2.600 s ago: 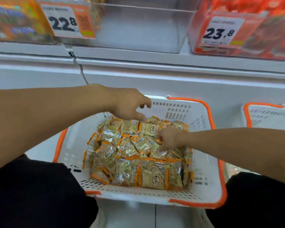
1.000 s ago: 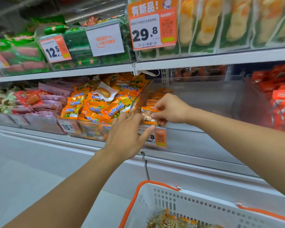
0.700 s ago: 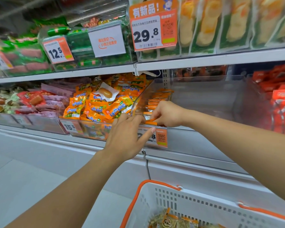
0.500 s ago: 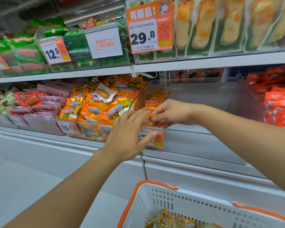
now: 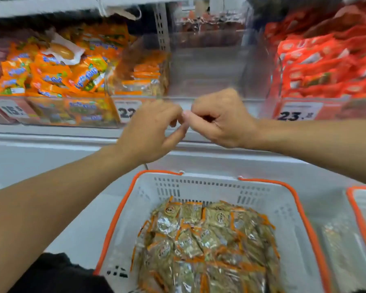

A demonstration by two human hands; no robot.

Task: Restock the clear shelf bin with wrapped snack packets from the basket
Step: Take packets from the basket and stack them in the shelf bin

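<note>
Head cam: both hands are hovering w/ nothing in them btw bin and basket, prob so they can drop for another grab. Left hand (image 5: 148,132) fingers loosely curled, right hand (image 5: 218,119) curled tighter, fingertips nearly meeting. Bin (image 5: 207,66) at 12 o'clock is holding just a small stack of packets (image 5: 142,81) on its left side. Basket (image 5: 287,210) at 6 is carrying a big pile.

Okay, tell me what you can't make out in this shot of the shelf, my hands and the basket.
Head view only:
- Middle price tag: left hand covers its later digits.
- Right hand: blurred, curled; whether it holds anything is unclear.
- Second basket: cut off by the right edge.
- Snack packets in the basket: print too small.
</note>
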